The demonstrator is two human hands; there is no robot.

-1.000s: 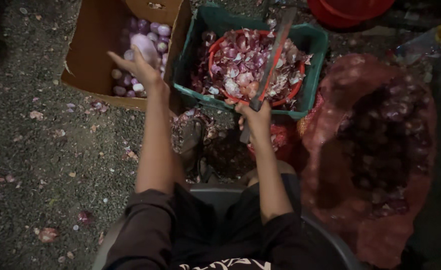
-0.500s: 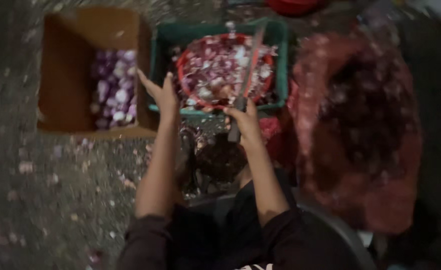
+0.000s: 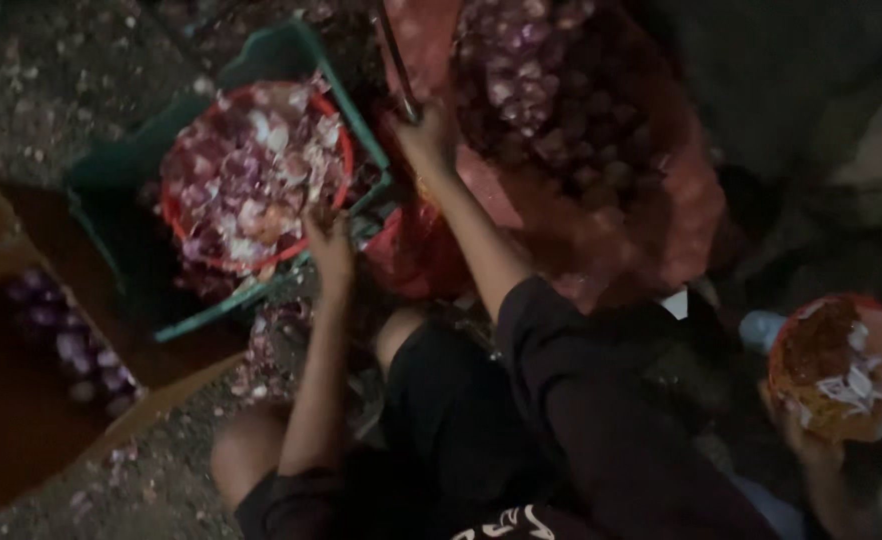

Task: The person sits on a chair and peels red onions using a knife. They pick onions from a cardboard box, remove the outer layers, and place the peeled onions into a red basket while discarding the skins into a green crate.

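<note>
- Your right hand (image 3: pixel 423 135) is clenched around the handle of a long dark-bladed knife (image 3: pixel 393 55), blade pointing up and away from you, just at the edge of the big red mesh sack of unpeeled purple onions (image 3: pixel 571 110).
- Your left hand (image 3: pixel 329 240) rests at the near rim of the round red plastic basin (image 3: pixel 336 135); the picture is too blurred to tell whether its fingers hold anything.
- That basin sits inside a green plastic crate (image 3: pixel 291 55) and is heaped with pink and white onion skins (image 3: pixel 246 175), so a good share of peeling looks done.
- The brown cardboard box (image 3: pixel 21 470) to your left holds a modest pile of peeled purple onions (image 3: pixel 76 345), covering only part of its floor.
- The sack still bulges with onions, so by the look of it most of the work is left.
- Loose skins litter the gravel ground (image 3: pixel 51 80) around the crate.
- At the far right, another person's hand (image 3: pixel 811 440) holds a small red basin of peelings (image 3: pixel 831 365), apart from your own hands.
</note>
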